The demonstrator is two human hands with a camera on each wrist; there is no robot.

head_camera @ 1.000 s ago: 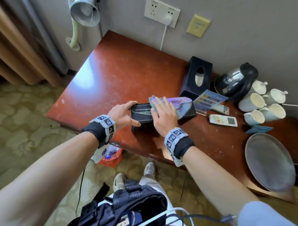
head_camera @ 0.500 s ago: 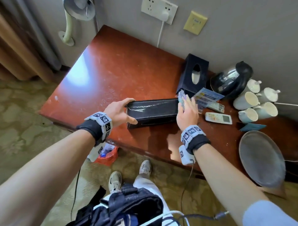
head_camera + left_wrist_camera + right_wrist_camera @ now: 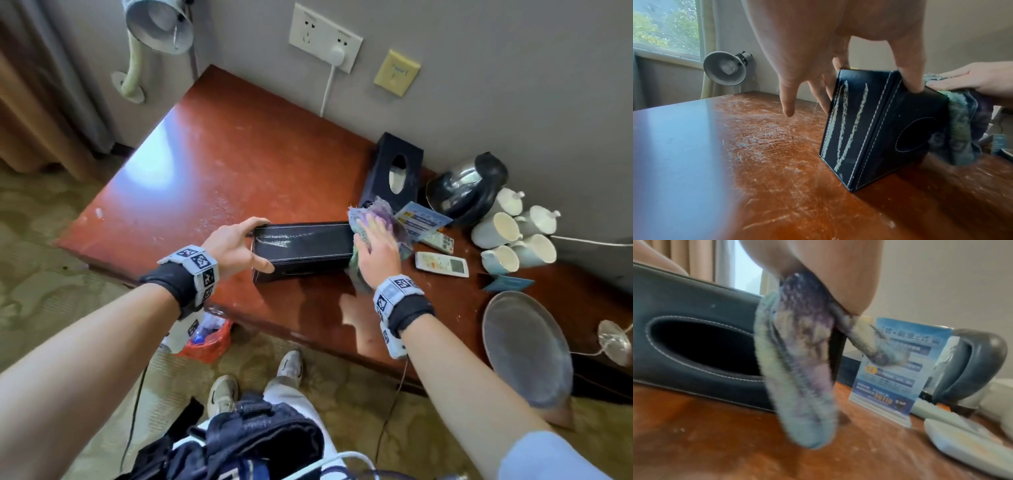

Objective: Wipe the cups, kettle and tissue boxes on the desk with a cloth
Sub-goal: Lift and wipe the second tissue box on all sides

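We count two tissue boxes (image 3: 303, 249) (image 3: 394, 171) on the counter (image 3: 239, 164), one kettle (image 3: 469, 186), four cups (image 3: 493, 229) (image 3: 532, 248) (image 3: 500, 259) (image 3: 536, 219), one lidded white pot (image 3: 509, 201), two remotes (image 3: 442, 263) (image 3: 440, 241), one cloth (image 3: 373, 219), one leaflet stand (image 3: 419, 219), one round tray (image 3: 525, 346).

Black stitched tissue box (image 3: 303, 248) on its side mid-desk, cloth (image 3: 373, 219) against its right end, 2nd box (image 3: 394, 169), kettle (image 3: 467, 186), cups (image 3: 513, 236) behind

Place: a hotel guest room, by the look of it.
Evidence: kettle (image 3: 467, 186) and cups (image 3: 513, 233) at right of a desk (image 3: 212, 164); remote (image 3: 442, 264); information card (image 3: 419, 219); curtain (image 3: 30, 113) upper left.
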